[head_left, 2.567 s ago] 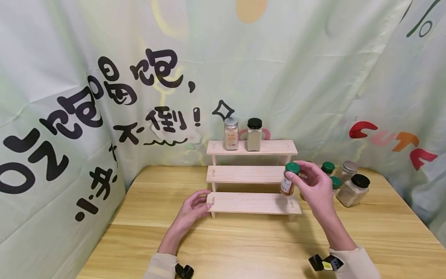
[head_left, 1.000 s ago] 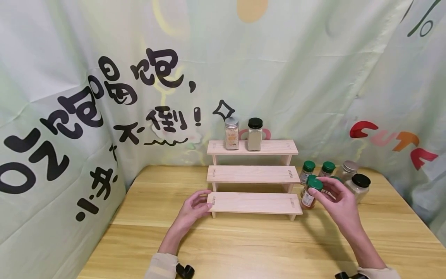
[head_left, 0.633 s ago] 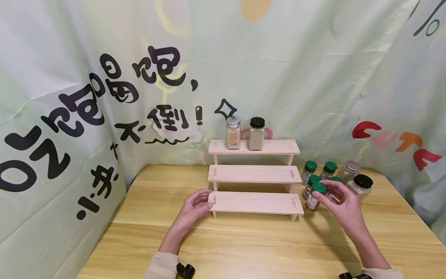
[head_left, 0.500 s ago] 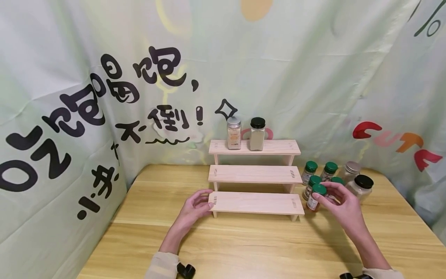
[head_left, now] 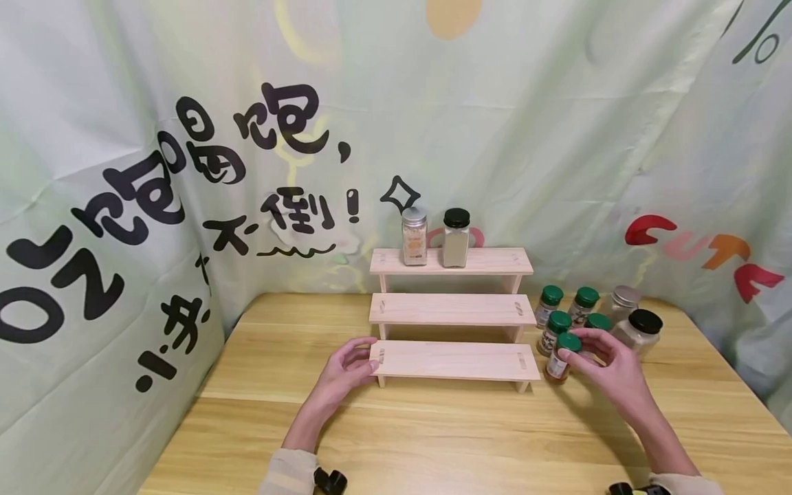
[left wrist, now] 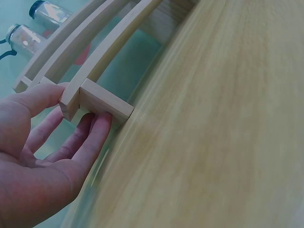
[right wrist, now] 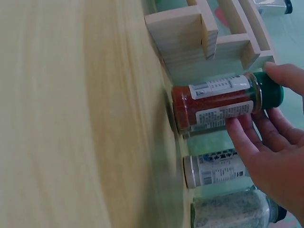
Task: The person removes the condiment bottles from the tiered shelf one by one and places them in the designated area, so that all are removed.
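My right hand (head_left: 609, 364) holds a spice jar (head_left: 559, 366) with a green lid, thumb and fingers around its upper part. In the right wrist view this spice jar (right wrist: 213, 102) has red contents and white labels, its base at the tabletop. My left hand (head_left: 343, 366) grips the left end of the lowest step of a three-tier pale wooden rack (head_left: 454, 361). In the left wrist view the thumb lies on the step and fingertips touch its leg (left wrist: 107, 100). On the top step stand a silver-lidded jar (head_left: 414, 237) and a black-lidded jar (head_left: 456, 238).
Right of the rack stand several green-lidded jars, among them one close behind the held jar (head_left: 555, 333) and one at the back (head_left: 548, 306). A silver-lidded jar (head_left: 621, 304) and a black-lidded jar (head_left: 642, 328) stand beyond them. A printed curtain (head_left: 526, 137) encloses the wooden table (head_left: 433, 440).
My right hand has carried the green-lidded spice jar from over the rack's right end rightward and down to the table in front of the other jars. My left hand keeps its grip.
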A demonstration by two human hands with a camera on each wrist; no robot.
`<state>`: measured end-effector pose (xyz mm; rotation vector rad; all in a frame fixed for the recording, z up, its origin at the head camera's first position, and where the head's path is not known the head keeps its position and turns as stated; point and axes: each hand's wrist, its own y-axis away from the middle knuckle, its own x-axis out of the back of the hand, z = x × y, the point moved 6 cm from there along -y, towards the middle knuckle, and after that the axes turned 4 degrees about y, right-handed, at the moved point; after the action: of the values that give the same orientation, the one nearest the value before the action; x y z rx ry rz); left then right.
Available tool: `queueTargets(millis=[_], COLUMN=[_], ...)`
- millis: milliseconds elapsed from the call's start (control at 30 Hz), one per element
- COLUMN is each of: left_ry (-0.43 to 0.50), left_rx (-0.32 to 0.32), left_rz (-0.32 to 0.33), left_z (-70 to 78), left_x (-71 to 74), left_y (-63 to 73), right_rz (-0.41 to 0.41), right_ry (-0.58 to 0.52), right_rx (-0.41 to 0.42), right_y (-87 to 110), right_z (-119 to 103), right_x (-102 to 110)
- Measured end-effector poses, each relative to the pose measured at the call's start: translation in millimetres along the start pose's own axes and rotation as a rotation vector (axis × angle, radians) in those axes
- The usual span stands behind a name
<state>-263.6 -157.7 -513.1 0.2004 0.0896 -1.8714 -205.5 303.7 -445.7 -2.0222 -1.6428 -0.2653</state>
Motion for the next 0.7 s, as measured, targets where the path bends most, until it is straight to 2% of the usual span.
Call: queueTargets(millis=[200,400,700], left_ry=[0.001,0.005,0.001], left_rx=[0.003,0.001,0.003], left_rz=[-0.006,-0.010,0.002], left_z=[2.1,2.1,1.0], left_x=[-1.8,-1.8,-0.6], left_y=[-0.5,-0.9,0.1], right_rz=[-0.040,-0.076,-0.112], right_ry=[0.085,0.073,0.081], right_rx=[0.011,0.043,0.045], right_y=[-0.1,-0.3,-2.6], right_z=[1.2,2.8,5.1], right_x=[4.6,3.5,2.9])
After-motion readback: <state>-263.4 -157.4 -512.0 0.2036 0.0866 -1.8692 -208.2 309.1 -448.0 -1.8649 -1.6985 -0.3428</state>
